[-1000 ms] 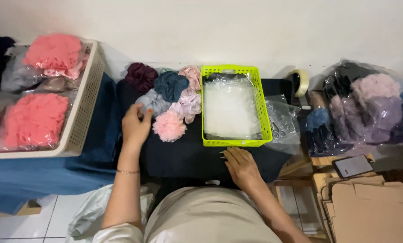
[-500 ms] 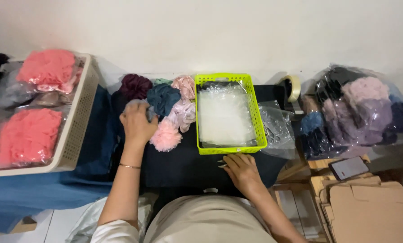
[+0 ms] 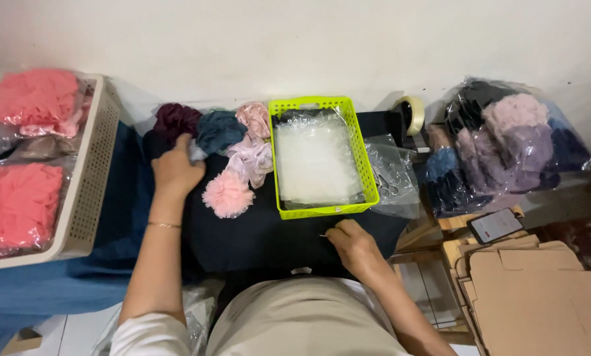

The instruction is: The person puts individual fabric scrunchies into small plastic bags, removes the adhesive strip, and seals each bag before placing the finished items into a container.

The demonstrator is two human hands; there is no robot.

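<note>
1. The left hand (image 3: 175, 173) lies palm down on the pile of scrunchies (image 3: 224, 148) at the far left of the dark surface (image 3: 262, 237), its fingers curled over a pale one beside the maroon one; a firm grasp cannot be told.
2. The pile runs left to right along the wall: soft, ruffled rings of fabric in maroon, teal and pale pink, with a fluffy pink scrunchie (image 3: 227, 194) nearest the person.
3. The right hand (image 3: 352, 246) rests loosely closed on the surface, pinching a thin needle (image 3: 324, 235) that points left.
4. Just beyond it stands a rectangular lime plastic basket (image 3: 279, 168), long axis away from the person, filled with clear bags.
</note>
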